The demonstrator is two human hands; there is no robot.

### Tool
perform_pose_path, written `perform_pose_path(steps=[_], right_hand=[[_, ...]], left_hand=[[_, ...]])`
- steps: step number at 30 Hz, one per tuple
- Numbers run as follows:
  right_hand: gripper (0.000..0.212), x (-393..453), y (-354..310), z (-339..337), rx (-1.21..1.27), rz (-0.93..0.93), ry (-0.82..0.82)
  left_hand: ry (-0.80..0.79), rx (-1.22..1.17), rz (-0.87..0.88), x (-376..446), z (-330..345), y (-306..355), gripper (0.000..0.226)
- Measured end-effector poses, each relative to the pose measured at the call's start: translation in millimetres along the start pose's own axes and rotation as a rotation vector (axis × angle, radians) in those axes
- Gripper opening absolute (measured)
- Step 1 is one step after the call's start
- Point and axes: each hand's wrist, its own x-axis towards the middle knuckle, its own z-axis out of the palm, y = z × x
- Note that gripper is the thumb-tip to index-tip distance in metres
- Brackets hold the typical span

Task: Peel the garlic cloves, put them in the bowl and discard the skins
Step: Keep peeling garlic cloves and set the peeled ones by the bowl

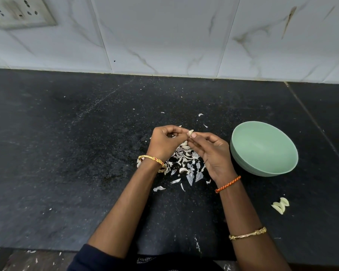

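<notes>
Head view: we can't see the left hand's (165, 142) fingertips, they curl inward behind its knuckles at frame centre. The garlic clove (190, 132) is mostly covered; only a pale tip shows above the right hand's (213, 153) thumb. Whether skin is still on it, we cannot tell. Both hands pinch the clove, fingers curled, right thumb pressed on it. Skins (186, 163) lie piled on the black counter (67, 153) just below the hands, partly hidden by them. Green bowl (263, 148) sits right of centre, near the right hand, not touching; we see nothing inside it. Peeled cloves (280, 205) lie at lower right, on the counter, well apart from the bowl. Socket plate (18, 12) at upper left is cut off by the frame.
</notes>
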Motion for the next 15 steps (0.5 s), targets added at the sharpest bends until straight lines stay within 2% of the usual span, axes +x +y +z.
perform_pose_path(steps=[3, 8, 15], right_hand=[[0.006, 0.5, -0.2, -0.3, 0.008, 0.052, -0.006], [0.01, -0.5, 4.0, 4.0, 0.154, 0.113, 0.021], [0.018, 0.6, 2.5, 1.1, 0.262, 0.201, 0.006]], left_hand=[[0.032, 0.047, 0.034, -0.3, 2.4, -2.6, 0.016], [0.054, 0.209, 0.095, -0.6, 6.8, -6.2, 0.007], [0.014, 0.329, 0.175, -3.2, 4.0, -4.8, 0.009]])
